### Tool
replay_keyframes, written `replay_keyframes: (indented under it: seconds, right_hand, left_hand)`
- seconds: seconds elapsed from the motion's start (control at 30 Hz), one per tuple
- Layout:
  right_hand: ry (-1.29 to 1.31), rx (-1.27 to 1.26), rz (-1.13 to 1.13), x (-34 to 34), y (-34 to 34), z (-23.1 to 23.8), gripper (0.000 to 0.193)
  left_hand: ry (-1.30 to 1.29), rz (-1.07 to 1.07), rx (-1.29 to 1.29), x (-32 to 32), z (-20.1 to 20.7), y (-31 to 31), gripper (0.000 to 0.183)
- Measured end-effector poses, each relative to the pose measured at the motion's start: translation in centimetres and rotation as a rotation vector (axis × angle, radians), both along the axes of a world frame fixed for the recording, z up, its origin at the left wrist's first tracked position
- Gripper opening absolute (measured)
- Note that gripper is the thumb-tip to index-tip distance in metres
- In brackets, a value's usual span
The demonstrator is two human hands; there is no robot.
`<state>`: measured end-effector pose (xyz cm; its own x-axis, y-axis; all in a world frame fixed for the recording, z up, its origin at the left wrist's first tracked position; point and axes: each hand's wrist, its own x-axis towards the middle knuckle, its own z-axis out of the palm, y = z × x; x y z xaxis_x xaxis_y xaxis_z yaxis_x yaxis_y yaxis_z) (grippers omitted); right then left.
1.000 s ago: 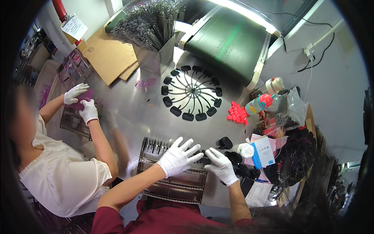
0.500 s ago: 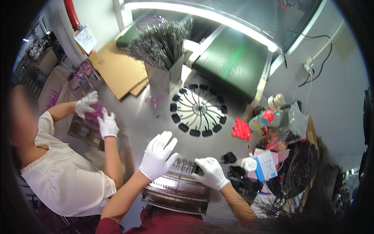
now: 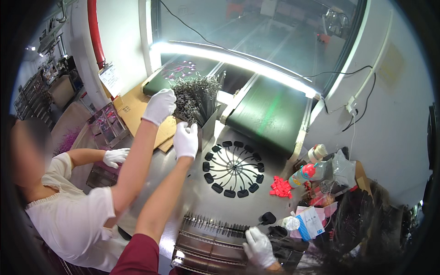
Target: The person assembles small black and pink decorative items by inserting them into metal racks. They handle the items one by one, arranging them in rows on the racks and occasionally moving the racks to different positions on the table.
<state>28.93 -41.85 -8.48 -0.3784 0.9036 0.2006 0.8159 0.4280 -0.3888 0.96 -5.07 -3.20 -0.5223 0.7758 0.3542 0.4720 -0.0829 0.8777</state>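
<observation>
My left hand [image 3: 186, 143], in a white glove, reaches to the near side of a bundle of thin dark wires [image 3: 195, 94] with looped tips. Its fingers are bent around wire ends there; how many they pinch is hidden. The wires stand upright in a grey metal box [image 3: 208, 129]. My right hand [image 3: 259, 248], also gloved, lies at the right end of a metal rack [image 3: 208, 250], fingers loosely apart and seemingly holding nothing. Thin dark pieces [image 3: 215, 224] stand in a row along the rack's far edge.
Black pads on curved stems form a ring [image 3: 234, 167] on the metal table. At left, a co-worker's gloved hand [image 3: 160, 106] also reaches to the wires. Red pieces [image 3: 281, 187], a bottle [image 3: 302, 174] and a blue-white box [image 3: 311, 223] sit at right. Beyond stands a green conveyor belt [image 3: 270, 117].
My left hand has left the rack and gone forward to the wires. My right hand stays by the rack's right end. The co-worker's arm has stretched toward the wires. The view has tilted up.
</observation>
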Motion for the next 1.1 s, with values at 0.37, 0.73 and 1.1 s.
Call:
replay_keyframes:
  seconds: [0.37, 0.73, 1.1]
  right_hand:
    - [-0.141, -0.441, -0.156, -9.1, -13.8, -5.1, 0.028]
    - [-0.207, -0.39, -0.311, -7.8, -15.4, -0.1, 0.039]
    - [-0.3, -0.41, -0.185, -3.1, -17.3, -1.4, 0.027]
  left_hand:
    - [0.671, -0.134, 0.352, 0.0, 5.0, -0.8, 0.015]
    - [-0.366, -0.429, 0.009, -12.4, -0.5, -15.9, 0.019]
    - [-0.774, -0.237, -0.344, -16.1, -8.3, -14.4, 0.02]
